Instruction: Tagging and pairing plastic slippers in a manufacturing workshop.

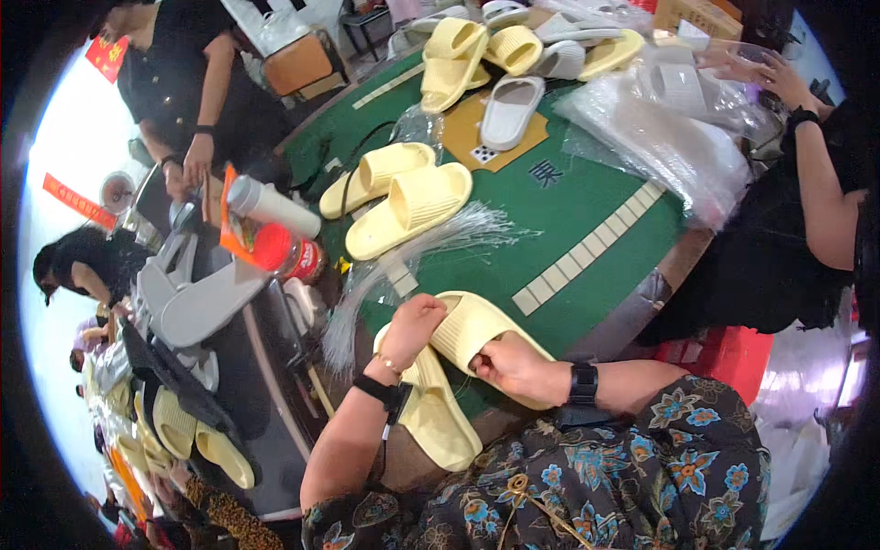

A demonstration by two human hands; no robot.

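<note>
My left hand rests on the strap of a pale yellow slide sandal at the near edge of the green table. My right hand grips the same sandal from the right side. A second yellow sandal lies under it, toward my body. A bundle of thin clear plastic ties fans out just beyond my left hand. Two more yellow sandals lie side by side further up the table.
Yellow and grey sandals pile at the far side, beside clear plastic bags handled by a person on the right. Bottles and grey sandals crowd the left. Other people stand at upper left.
</note>
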